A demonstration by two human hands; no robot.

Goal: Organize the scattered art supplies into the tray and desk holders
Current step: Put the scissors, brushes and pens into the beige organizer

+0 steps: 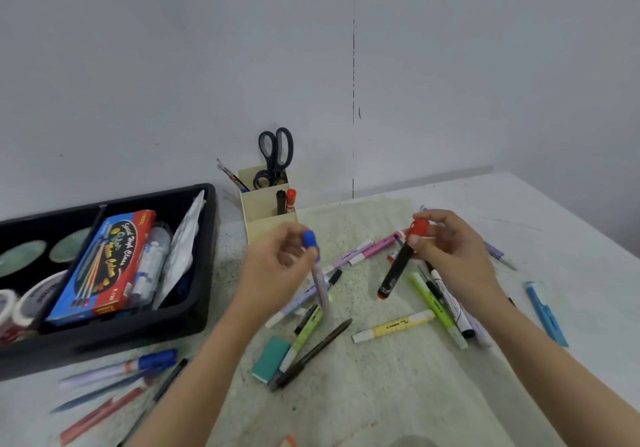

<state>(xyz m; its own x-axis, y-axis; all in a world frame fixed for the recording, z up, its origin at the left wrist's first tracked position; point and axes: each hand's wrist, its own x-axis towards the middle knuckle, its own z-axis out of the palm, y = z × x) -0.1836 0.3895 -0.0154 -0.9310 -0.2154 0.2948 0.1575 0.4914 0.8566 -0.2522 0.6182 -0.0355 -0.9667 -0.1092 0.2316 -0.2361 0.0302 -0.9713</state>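
My left hand (277, 263) pinches a pale marker with a blue cap (317, 268), held nearly upright above the desk. My right hand (450, 245) grips a black marker with a red cap (398, 270) by its cap end, body slanting down to the left. A cream desk holder (266, 219) stands just behind my left hand, with scissors (275, 155), brushes and two markers in it. The black tray (204, 266) at left holds a blue and red brush box (104, 266), tape rolls and tubes. Several highlighters and pens (394, 330) lie scattered under my hands.
A teal eraser (270, 359) lies near the desk's middle front. More pens (121, 370) lie in front of the tray at lower left. A blue cutter (547, 313) lies at the right. A grey wall stands right behind the tray and holder.
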